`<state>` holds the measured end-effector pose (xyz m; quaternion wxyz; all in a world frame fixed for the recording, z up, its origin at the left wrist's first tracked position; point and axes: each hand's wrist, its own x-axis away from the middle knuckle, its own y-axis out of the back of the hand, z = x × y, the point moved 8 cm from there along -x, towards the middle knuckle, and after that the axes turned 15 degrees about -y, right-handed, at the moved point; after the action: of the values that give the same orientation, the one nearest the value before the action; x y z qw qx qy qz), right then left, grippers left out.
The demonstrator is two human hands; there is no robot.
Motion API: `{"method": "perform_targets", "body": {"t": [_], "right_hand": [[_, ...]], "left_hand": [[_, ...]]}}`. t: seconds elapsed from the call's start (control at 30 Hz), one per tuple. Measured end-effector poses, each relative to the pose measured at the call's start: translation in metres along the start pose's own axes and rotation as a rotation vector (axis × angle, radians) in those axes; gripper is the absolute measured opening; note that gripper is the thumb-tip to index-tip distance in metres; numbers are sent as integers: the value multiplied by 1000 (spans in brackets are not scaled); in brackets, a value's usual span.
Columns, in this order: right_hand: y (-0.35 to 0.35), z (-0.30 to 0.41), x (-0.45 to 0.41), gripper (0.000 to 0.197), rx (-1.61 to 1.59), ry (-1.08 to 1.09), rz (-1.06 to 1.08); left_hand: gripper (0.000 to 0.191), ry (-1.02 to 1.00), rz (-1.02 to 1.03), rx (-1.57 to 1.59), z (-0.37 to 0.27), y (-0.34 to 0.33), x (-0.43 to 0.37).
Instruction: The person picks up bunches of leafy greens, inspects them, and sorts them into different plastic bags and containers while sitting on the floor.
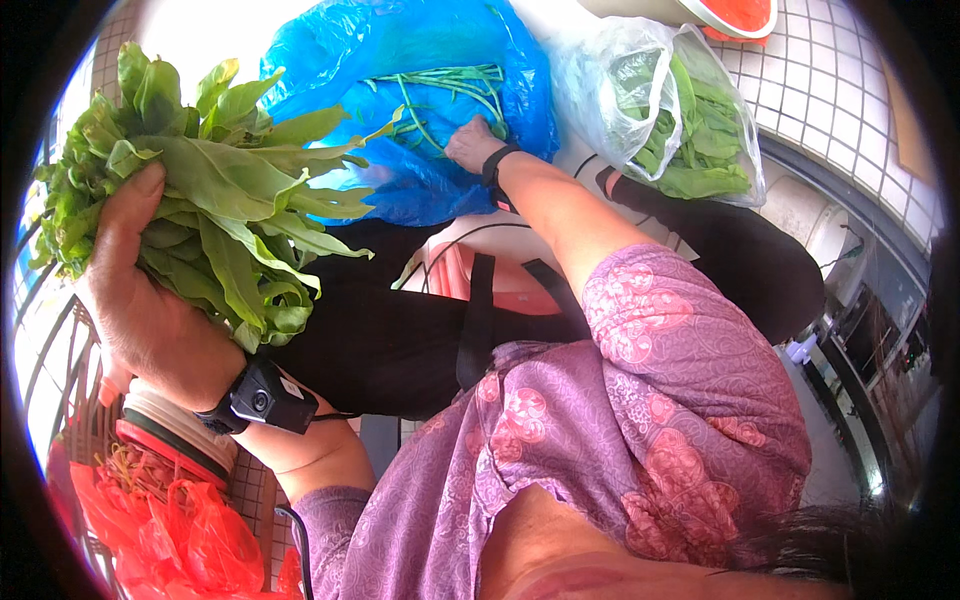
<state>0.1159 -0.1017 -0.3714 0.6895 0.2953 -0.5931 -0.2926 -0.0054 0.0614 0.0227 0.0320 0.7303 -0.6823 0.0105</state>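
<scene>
My left hand [142, 300] grips a thick bunch of leafy green vegetables [225, 180] at the left, its thumb across the stems. A small camera is strapped to that wrist. My right hand [474, 142] reaches into a blue plastic bag [420, 45], where thin green stalks [450, 75] lie. Its fingertips are partly hidden, so whether they hold a stalk cannot be told. To the right of the blue bag, a clear plastic bag [645, 75] contains more green leaves [701, 142].
A red plastic bag [180, 540] and stacked round containers [180, 427] sit at the lower left. A pink stool or tub [517, 281] shows between my legs. At the top right is a pale container with red contents [742, 11], by white floor tiles.
</scene>
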Motion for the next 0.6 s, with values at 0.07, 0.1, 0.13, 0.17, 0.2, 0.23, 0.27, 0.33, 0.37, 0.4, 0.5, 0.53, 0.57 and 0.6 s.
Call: {"method": "perform_targets", "body": {"t": [0.07,0.1,0.13,0.17,0.2,0.23,0.27,0.33,0.37,0.4,0.5,0.53,0.57,0.6], "right_hand": [[2,-14,-6,15,-143,-136,-134],[14,-25,-3,16,-285,-268,-268],[36,-27,9,18,-411,-258,-548],[38,-21,8,18,-414,-256,-546],[47,-12,5,18,-480,-257,-487],[52,-5,0,18,-544,-259,-431],[49,10,-8,18,-559,-183,-345],[48,37,-18,18,-675,-121,-123],[50,49,-18,18,-772,-134,17],[54,63,-20,19,-758,-45,50],[72,100,-8,22,-803,178,27],[84,110,2,24,-859,311,-35],[80,112,6,24,-856,311,-34],[81,113,10,26,-852,326,-106]], "left_hand": [[27,-9,16,26,1,-2,-2],[30,-24,14,17,1,2,-3],[32,-39,13,7,1,4,-4],[32,-38,12,3,0,6,-5],[32,-18,-10,-1,2,8,-5],[32,-1,-29,-2,2,8,-4],[32,1,-24,0,1,7,-4],[28,12,-36,69,1,5,-2],[28,11,-35,69,2,7,-3],[28,-2,-41,51,1,8,-4],[29,-22,-44,44,0,13,-1],[29,-32,-37,58,-1,13,1],[29,-33,-39,60,-2,13,2],[30,-23,-27,64,-2,11,0]]}}
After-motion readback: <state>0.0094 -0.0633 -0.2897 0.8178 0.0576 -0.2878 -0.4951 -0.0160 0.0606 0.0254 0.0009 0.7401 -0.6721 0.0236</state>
